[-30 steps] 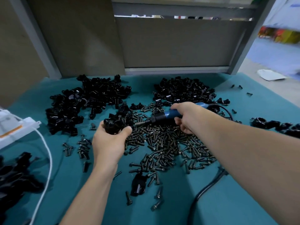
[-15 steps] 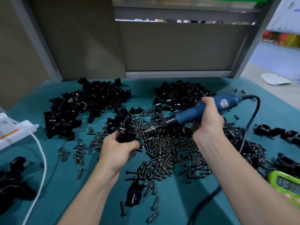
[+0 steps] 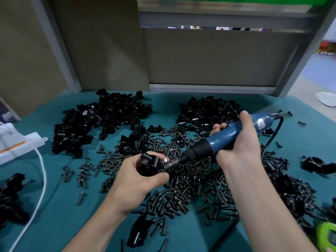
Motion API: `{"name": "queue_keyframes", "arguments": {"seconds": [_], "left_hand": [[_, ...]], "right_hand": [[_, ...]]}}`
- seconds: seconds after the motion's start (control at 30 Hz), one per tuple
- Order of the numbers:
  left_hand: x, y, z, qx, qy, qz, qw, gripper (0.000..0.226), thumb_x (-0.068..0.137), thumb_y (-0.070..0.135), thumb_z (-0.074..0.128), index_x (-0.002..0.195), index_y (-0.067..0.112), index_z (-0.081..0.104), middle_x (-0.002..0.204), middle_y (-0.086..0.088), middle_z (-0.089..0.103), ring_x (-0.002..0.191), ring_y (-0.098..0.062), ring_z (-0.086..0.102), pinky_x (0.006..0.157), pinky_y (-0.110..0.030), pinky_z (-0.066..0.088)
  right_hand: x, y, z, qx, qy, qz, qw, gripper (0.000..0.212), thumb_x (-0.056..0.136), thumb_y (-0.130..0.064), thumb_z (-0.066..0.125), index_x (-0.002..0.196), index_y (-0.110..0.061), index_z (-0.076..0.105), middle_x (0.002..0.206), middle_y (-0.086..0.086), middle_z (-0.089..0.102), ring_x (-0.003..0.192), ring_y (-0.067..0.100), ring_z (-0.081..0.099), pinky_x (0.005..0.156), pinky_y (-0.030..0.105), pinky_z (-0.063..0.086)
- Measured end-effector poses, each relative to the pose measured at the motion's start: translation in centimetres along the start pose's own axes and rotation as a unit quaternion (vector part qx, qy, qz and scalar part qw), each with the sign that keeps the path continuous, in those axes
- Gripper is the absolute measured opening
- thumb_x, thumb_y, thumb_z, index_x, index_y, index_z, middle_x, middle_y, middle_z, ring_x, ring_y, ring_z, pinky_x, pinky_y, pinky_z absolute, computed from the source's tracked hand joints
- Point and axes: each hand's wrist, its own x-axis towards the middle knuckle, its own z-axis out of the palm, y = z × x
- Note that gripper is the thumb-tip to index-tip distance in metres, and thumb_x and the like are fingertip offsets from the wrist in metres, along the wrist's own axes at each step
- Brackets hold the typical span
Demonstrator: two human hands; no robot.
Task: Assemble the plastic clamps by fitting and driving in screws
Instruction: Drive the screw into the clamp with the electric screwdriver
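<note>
Two hands busy, both closed on a part. The left hand (image 3: pixel 134 177) grips one clamp (image 3: pixel 148 165) just over the near-left edge of the screw pile (image 3: pixel 190 179). The right hand (image 3: pixel 240 150) wraps the driver (image 3: pixel 223 137) above the pile's far-right side. The bit slants down-left to a pale screw (image 3: pixel 165 160) at the clamp's right face; actual contact not resolvable.

Step in hand, by my reading: driving that screw.
- Line the bit up with the screw's axis before triggering; at this slant it may cam out.
- Brace the clamp hard, since torque will try to spin it.
- Keep left fingertips away from the bit.
- Stop once seated; plastic threads probably strip easily.

Materials:
- Clamp: black glossy plastic, rounded body with a small cylindrical boss.
- Screws: dark metal, short, flanged heads, lying loose and tangled.
- Driver: smooth blue barrel, black collar, thin steel bit.
- Cord (image 3: pixel 272 135): black, running off right of the pile.
- Heaps (image 3: pixel 101 124): black clamp parts, beyond the pile.
- Table (image 3: pixel 63 206): matte teal cloth.
</note>
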Motion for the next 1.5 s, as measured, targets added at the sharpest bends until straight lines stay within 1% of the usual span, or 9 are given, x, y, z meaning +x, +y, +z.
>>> {"name": "queue_keyframes", "arguments": {"seconds": [0.1,0.2,0.33,0.43,0.6,0.7,0.8,1.0,1.5], "left_hand": [[-0.1,0.3,0.4,-0.019,0.036,-0.004,0.999,0.027,0.066,0.033,0.093,0.09,0.032,0.081,0.081,0.006,0.073,0.078,-0.007,0.067,0.074,-0.024,0.048],[0.1,0.7,0.6,-0.071,0.093,-0.002,0.993,0.028,0.057,0.041,0.088,0.08,0.029,0.081,0.068,0.009,0.067,0.064,-0.003,0.061,0.066,-0.02,0.047],[0.1,0.7,0.1,-0.211,0.106,-0.041,0.971,0.026,0.053,0.034,0.085,0.075,0.022,0.081,0.055,0.01,0.052,0.045,-0.005,0.039,0.045,-0.017,0.033],[0.0,0.7,-0.4,-0.259,0.08,-0.085,0.959,0.028,0.055,0.029,0.084,0.079,0.016,0.079,0.05,0.009,0.043,0.041,-0.007,0.031,0.043,-0.016,0.029],[0.0,0.5,0.7,-0.13,0.066,-0.137,0.98,0.017,0.068,0.016,0.09,0.078,0.028,0.082,0.063,0.01,0.068,0.046,-0.009,0.053,0.051,-0.018,0.042],[0.5,0.2,1.0,0.038,0.127,-0.124,0.983,0.03,0.073,0.02,0.093,0.079,0.045,0.078,0.075,0.012,0.077,0.067,-0.009,0.071,0.064,-0.028,0.055],[1.1,-0.2,0.7,0.116,0.169,-0.118,0.972,0.014,0.076,0.025,0.09,0.075,0.03,0.077,0.069,0.017,0.072,0.063,-0.004,0.065,0.048,-0.02,0.048],[1.0,-0.5,1.0,0.167,0.129,-0.103,0.972,0.023,0.081,0.009,0.079,0.069,0.002,0.061,0.043,0.009,0.05,0.034,-0.005,0.038,0.034,-0.02,0.03],[0.8,0.2,1.0,0.035,0.076,-0.145,0.986,0.025,0.074,-0.007,0.075,0.067,0.016,0.074,0.051,0.004,0.061,0.039,-0.009,0.041,0.037,-0.021,0.03]], "right_hand": [[0.1,-0.6,-0.1,-0.005,-0.055,0.018,0.998,0.031,0.086,-0.015,0.077,0.112,-0.01,0.06,0.087,0.007,0.064,0.072,0.023,0.063,0.076,0.033,0.059],[-0.1,-0.6,-0.4,-0.008,-0.146,0.059,0.988,0.04,0.082,-0.002,0.067,0.122,-0.003,0.064,0.1,0.014,0.066,0.084,0.027,0.066,0.092,0.04,0.057],[-0.3,0.7,-1.1,-0.036,-0.354,0.089,0.93,0.046,0.083,-0.005,0.058,0.129,-0.009,0.058,0.11,0.014,0.066,0.118,0.036,0.063,0.114,0.057,0.043],[0.0,1.0,-1.0,-0.047,-0.435,0.08,0.896,0.054,0.086,-0.012,0.065,0.138,-0.016,0.053,0.114,0.008,0.068,0.121,0.027,0.062,0.116,0.051,0.042],[0.2,1.7,0.1,-0.105,-0.3,-0.001,0.948,0.034,0.079,-0.013,0.076,0.113,-0.016,0.069,0.076,0.0,0.062,0.07,0.017,0.063,0.074,0.033,0.057],[0.2,2.2,0.5,-0.147,-0.178,-0.054,0.971,0.019,0.087,-0.005,0.072,0.098,-0.017,0.064,0.068,0.001,0.058,0.057,0.017,0.056,0.064,0.033,0.051],[0.2,1.7,0.6,-0.118,-0.107,-0.065,0.985,0.017,0.091,-0.004,0.07,0.09,-0.014,0.057,0.066,0.002,0.056,0.053,0.017,0.053,0.061,0.032,0.05],[-0.1,0.2,1.3,-0.067,-0.116,-0.096,0.986,0.021,0.085,0.003,0.065,0.077,-0.01,0.051,0.063,0.004,0.053,0.05,0.019,0.05,0.057,0.031,0.049],[-0.6,0.9,1.6,-0.032,-0.153,-0.113,0.981,0.019,0.085,0.009,0.057,0.088,-0.01,0.057,0.063,0.004,0.049,0.051,0.019,0.047,0.059,0.03,0.048]]}}
